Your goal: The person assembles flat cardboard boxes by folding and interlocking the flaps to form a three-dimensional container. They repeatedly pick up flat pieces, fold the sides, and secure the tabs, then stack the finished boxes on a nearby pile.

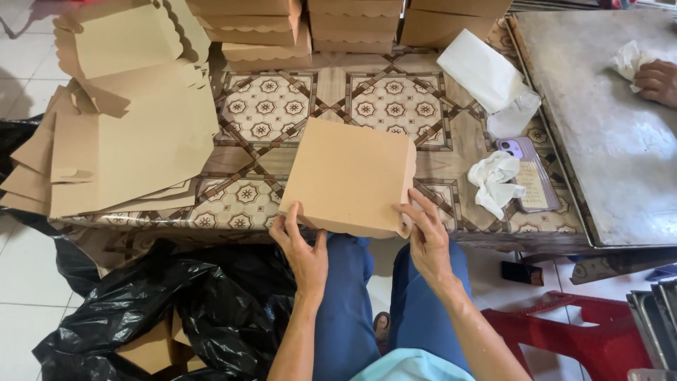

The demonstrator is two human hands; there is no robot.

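Item: folded cardboard box [348,176], flat at the desk [451,141] near edge. My left hand [302,250] pinches its near-left corner; my right hand [427,240] presses the scalloped right side. Box lies straight ahead between both.

Floor: pale square ceramic tiles [21,321], visible at left edge and lower left of frame, evenly lit by soft daylight. Centre: table covered with a glossy brown-and-cream patterned oilcloth [331,88]; right of frame, a dull grey metal worktop [606,141] abuts it. Lower right: red plastic stool [564,331]; lower left: crumpled black plastic bag [141,310] on floor.
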